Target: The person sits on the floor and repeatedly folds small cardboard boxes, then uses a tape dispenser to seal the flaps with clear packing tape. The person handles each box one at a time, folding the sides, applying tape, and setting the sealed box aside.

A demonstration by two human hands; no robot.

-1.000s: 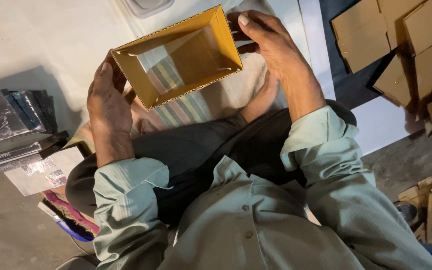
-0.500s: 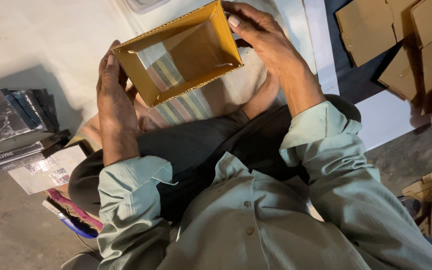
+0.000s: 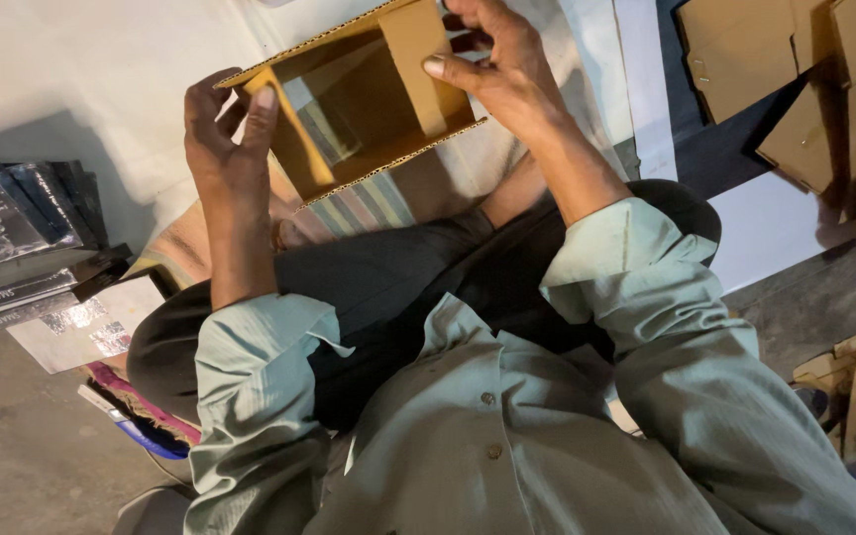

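Up close, I see both hands closed on a brown corrugated box (image 3: pixel 369 99), open and hollow, held above my lap: left hand (image 3: pixel 225 129) grips its left flap, right hand (image 3: pixel 502 69) its far edge. Flattened cardboard (image 3: pixel 795 79) lies well apart.

Cardboard box (image 3: pixel 369 99) between hands (open-ended)

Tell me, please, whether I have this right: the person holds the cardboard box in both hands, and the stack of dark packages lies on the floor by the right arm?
Not quite: in the head view both hands, left and right, hold the cardboard box, but the dark packages lie by the left arm.
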